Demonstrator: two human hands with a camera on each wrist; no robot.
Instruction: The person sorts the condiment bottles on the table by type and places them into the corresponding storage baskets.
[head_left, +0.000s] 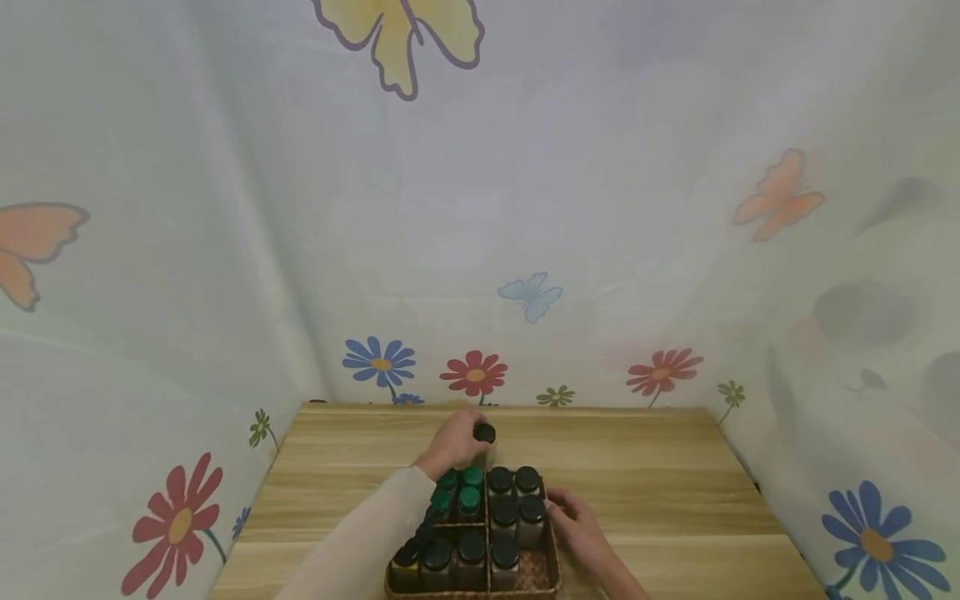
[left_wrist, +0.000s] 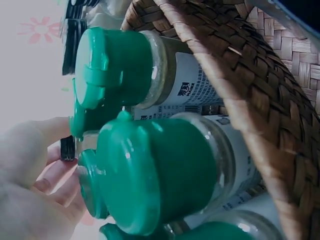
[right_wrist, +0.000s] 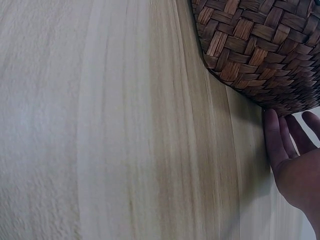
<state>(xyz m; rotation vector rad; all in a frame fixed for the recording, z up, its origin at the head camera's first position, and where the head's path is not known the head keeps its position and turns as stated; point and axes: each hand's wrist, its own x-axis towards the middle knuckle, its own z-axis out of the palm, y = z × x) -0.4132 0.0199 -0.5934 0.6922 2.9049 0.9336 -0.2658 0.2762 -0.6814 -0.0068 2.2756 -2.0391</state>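
Past the far edge of a woven basket (head_left: 553,557), my left hand (head_left: 456,440) pinches a black-capped spice jar (head_left: 484,432). In the left wrist view my left hand (left_wrist: 35,175) is partly hidden behind green-capped spice jars (left_wrist: 160,170), with a small black cap (left_wrist: 67,148) at its fingers. My right hand (head_left: 581,527) touches the basket's right side with its fingers extended. The right wrist view shows the fingertips of my right hand (right_wrist: 297,165) against the lower woven wall (right_wrist: 260,45).
Dividers split the basket into compartments. Green-capped jars (head_left: 469,500) stand at the back left, black-capped jars (head_left: 527,479) along the right and others (head_left: 472,547) at the front left. The basket is on a wood-grain table (head_left: 660,475), enclosed by patterned cloth walls (head_left: 420,208).
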